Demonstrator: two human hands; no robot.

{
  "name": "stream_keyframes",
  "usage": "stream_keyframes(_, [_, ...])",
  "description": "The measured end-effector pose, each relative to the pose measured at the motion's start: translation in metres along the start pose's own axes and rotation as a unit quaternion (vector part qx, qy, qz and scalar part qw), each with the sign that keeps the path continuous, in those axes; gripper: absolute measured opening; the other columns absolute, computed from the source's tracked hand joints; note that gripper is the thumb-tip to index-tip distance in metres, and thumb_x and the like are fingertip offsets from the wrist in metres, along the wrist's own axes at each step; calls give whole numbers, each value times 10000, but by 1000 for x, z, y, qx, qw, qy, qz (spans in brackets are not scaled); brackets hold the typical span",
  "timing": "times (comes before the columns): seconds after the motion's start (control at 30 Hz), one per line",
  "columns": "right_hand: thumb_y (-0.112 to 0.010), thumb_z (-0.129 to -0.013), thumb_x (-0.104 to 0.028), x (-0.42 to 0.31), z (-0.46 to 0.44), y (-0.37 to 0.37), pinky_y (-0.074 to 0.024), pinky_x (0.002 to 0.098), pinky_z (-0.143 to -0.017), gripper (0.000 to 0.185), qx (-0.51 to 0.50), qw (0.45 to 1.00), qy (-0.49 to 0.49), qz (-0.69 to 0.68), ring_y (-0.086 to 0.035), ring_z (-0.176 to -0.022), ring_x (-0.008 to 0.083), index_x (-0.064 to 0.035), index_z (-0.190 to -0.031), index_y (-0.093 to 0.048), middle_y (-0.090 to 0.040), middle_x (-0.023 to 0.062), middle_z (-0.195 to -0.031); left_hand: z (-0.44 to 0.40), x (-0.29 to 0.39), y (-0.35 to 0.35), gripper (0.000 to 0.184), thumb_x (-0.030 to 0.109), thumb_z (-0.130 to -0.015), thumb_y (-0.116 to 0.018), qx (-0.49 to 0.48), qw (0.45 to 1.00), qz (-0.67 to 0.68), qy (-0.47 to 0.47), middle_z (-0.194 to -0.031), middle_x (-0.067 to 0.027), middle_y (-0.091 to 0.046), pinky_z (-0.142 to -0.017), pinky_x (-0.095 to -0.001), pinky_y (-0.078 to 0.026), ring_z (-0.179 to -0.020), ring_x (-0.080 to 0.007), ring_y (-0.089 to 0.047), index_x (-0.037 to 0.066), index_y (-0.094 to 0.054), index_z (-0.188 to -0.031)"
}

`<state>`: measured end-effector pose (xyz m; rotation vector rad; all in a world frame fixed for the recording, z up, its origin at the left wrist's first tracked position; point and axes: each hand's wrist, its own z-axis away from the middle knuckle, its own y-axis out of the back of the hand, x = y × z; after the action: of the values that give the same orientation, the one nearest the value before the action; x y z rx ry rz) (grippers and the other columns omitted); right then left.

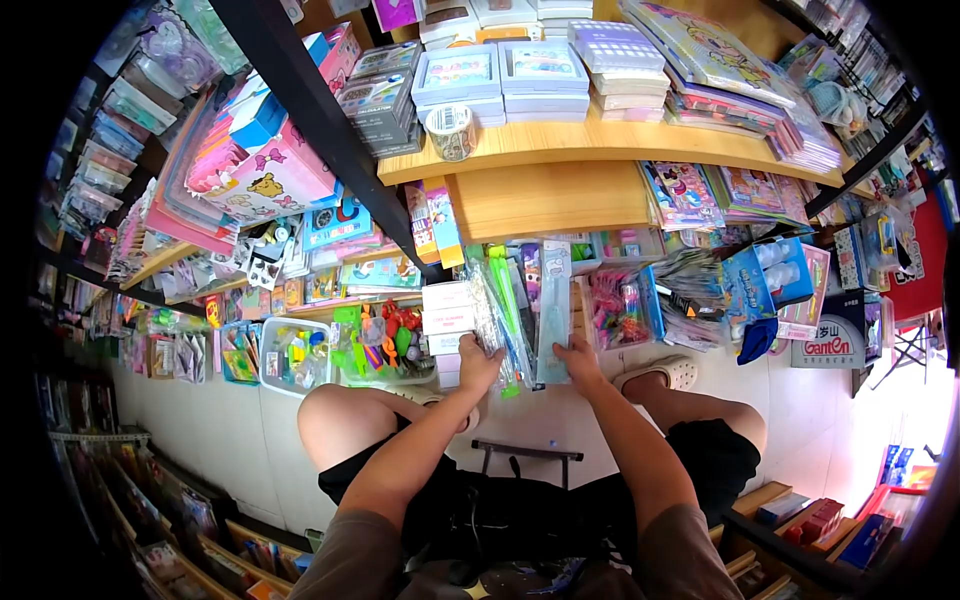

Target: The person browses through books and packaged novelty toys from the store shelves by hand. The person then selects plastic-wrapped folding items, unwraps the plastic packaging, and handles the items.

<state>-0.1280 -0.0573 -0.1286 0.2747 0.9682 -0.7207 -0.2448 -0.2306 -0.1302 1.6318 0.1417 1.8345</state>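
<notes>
Both hands are low in front of the shelf, on either side of a row of long, thin packaged goods. My left hand (482, 362) is closed on the near end of a clear plastic pack (486, 305), its thumb on top; the contents are too small to name. Beside that pack lie bright green long sticks (506, 300). My right hand (577, 360) grips the near end of a long, translucent grey-blue case (554, 305) at its right edge. Dark slim packs show between the two. White and pink boxes (448, 308) stand just left of my left hand.
Above is a wooden shelf (610, 155) with stacked boxes and a tape roll (451, 133). A black post (330, 120) slants at the left. Toy bins (296, 385) stand on the floor at left; bagged goods and a Ganten carton (830, 342) are at right.
</notes>
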Motion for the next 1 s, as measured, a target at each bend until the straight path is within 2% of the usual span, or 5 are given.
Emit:
stream_keyframes(0.17, [-618,-798,-97,9,-7,7,-436,278,-673,215,-26,999,25,19,-552,-753,141,-16,-992,-574,-595,32,-832,17,50,17,457,116,-712,-664,90,962,-181,-185,-959,-201,-493,-780,-387,-428,-897,-332,-513,-17,-396,-1057])
stream_keyframes(0.27, [-637,-764,-119,1,0,-2,-395,279,-565,166,3,990,93,109,-481,-625,101,-25,-886,-576,-533,9,-687,11,36,-2,370,115,-741,-640,-120,991,16,-55,-835,-154,-548,-667,-369,-465,-744,-283,-567,6,-423,-1021])
stream_keyframes(0.67, [-631,-789,-187,-13,18,-44,-421,281,-609,226,-41,978,100,178,-521,-686,137,-13,-913,-556,-575,61,-769,3,53,-5,267,204,-829,-598,-177,933,231,209,-814,-74,-563,-599,-282,-446,-700,-150,-538,-1,-504,-971])
stream_keyframes(0.77, [-644,-780,-213,-8,19,-51,-437,296,-636,294,95,826,347,434,-543,-708,165,-1,-954,-538,-590,96,-801,11,60,-3,289,211,-841,-585,-160,925,289,188,-883,-86,-559,-666,-282,-445,-770,-152,-530,3,-506,-1026])
stream_keyframes(1.0, [-630,-791,-182,-43,38,-65,-447,315,-732,321,-55,970,83,224,-561,-830,191,3,-1030,-523,-597,118,-923,20,78,7,322,186,-862,-548,-45,932,304,194,-914,-107,-549,-683,-281,-435,-806,-157,-515,0,-425,-1094])
